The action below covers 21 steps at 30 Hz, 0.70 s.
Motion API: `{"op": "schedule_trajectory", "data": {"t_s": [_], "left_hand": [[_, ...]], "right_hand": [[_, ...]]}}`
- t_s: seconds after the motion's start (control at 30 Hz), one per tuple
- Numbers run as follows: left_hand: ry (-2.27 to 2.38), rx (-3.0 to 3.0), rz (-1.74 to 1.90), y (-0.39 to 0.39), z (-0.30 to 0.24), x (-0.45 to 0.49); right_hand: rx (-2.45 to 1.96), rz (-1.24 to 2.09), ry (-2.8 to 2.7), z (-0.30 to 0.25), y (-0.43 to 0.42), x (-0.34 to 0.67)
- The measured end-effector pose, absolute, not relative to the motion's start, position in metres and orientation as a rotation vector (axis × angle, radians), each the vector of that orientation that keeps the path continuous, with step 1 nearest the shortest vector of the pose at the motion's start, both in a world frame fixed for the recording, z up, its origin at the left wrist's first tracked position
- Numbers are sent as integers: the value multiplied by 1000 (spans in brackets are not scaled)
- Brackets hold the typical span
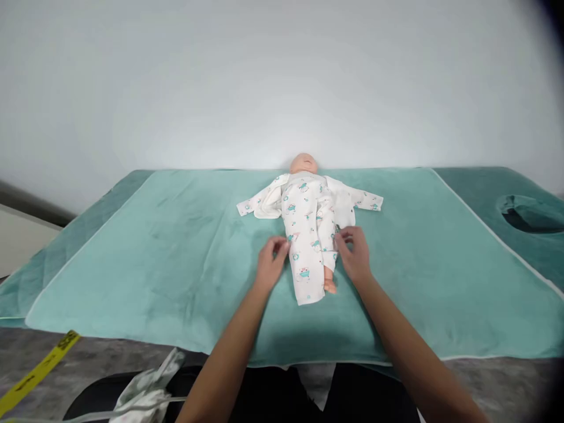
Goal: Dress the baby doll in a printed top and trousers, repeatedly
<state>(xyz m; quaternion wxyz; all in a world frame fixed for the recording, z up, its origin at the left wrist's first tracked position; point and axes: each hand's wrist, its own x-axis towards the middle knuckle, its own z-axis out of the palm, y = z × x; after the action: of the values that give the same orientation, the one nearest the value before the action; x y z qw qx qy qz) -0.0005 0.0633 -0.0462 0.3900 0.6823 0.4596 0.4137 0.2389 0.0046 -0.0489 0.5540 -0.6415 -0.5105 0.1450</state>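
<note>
A baby doll (304,163) lies on its back in the middle of the bed, head toward the wall. Under it a white printed baby shirt (368,200) is spread open, its sleeves out to both sides. White baby trousers (306,235) with a teal and pink print cover the doll's body up to the neck. One trouser leg lies long and flat; from the other a bare doll foot (329,286) sticks out. My left hand (272,258) pinches the trousers' left edge. My right hand (353,252), fingers closed, pinches their right edge at about the same height.
A teal padded cover (154,264) lies over the bed, with an oval hole (531,214) at the far right. Behind stands a white wall (282,76). Below the front edge are a chair with crumpled cloth (145,390) and yellow floor tape (39,373).
</note>
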Motion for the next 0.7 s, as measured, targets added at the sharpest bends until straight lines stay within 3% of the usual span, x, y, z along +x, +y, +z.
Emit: {"op": "schedule_trajectory", "data": {"t_s": [0.17,0.33,0.7], "left_hand": [[981,2075,812,-2,-56,-15],[973,2540,759,-22,-50,-6],[1161,2566,1193,-39,-50,-14]], "right_hand": [[-1539,396,-1382,-47,-65,219],[-1606,321,-1522,-44,-65,211],[-1259,667,-1559,-36,-105,230]]}}
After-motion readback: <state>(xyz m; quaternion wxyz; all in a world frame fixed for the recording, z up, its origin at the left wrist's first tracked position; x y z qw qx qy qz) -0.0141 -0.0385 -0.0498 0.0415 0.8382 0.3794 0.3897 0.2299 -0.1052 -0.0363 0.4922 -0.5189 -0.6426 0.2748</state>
